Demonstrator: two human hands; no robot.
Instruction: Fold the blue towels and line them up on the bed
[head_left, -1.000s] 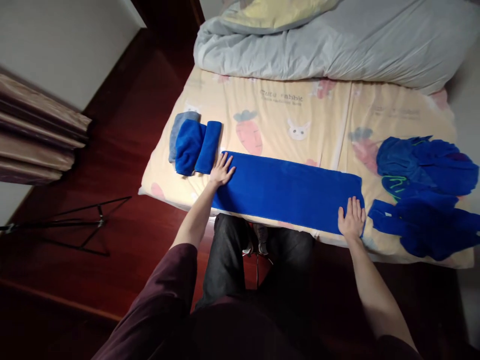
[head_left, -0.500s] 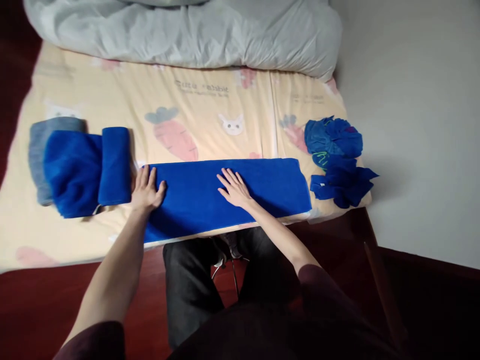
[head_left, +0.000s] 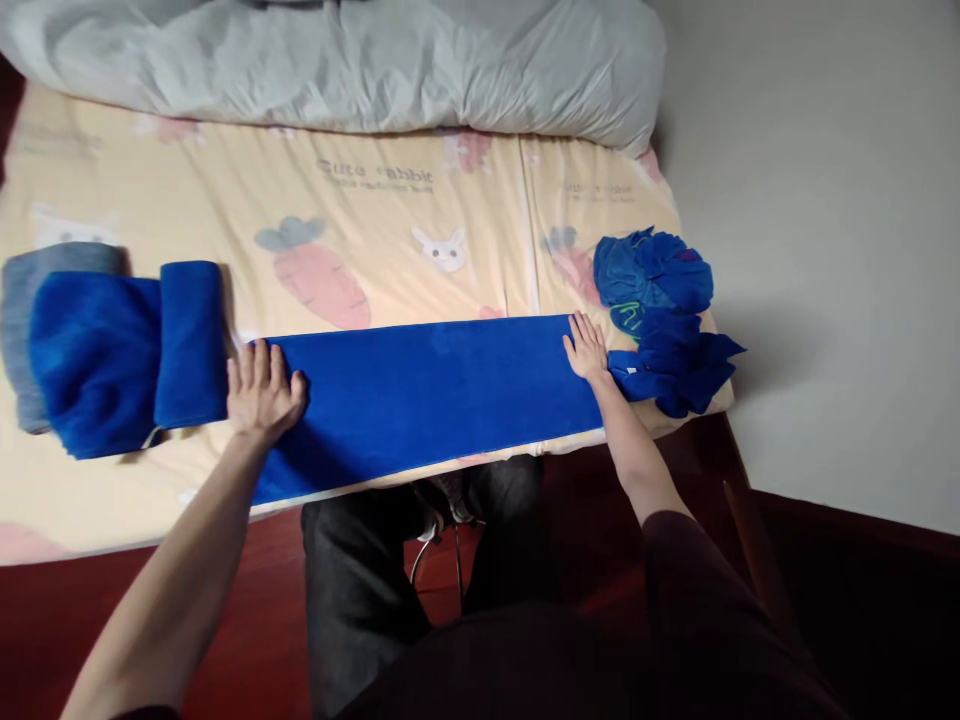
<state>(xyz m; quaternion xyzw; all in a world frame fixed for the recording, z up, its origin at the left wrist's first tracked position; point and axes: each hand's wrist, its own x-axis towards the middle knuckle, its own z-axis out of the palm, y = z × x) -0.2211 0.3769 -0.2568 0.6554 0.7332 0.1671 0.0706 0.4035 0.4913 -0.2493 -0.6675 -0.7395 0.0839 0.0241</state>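
A long blue towel [head_left: 427, 390] lies flat along the front edge of the bed. My left hand [head_left: 264, 392] rests palm down on its left end, fingers spread. At the far right end, my right hand [head_left: 587, 348] lies flat on the cloth, its fingers stretched out. Left of my left hand sit a neatly folded blue towel [head_left: 190, 345], a larger blue folded cloth [head_left: 97, 365] and a grey cloth [head_left: 22, 330] partly beneath it. Close to my right hand is a crumpled blue cloth [head_left: 679, 365].
Behind that cloth lies a bunched blue bundle [head_left: 652, 272] with green trim. The bed has a yellow sheet [head_left: 390, 260] printed with carrots and rabbits. A grey quilt [head_left: 375, 70] runs along the back. A pale wall [head_left: 825, 250] stands on the right.
My right hand has slid from the middle of the blue towel to its right end. My left hand stays on the left end. The view has shifted slightly to the right.
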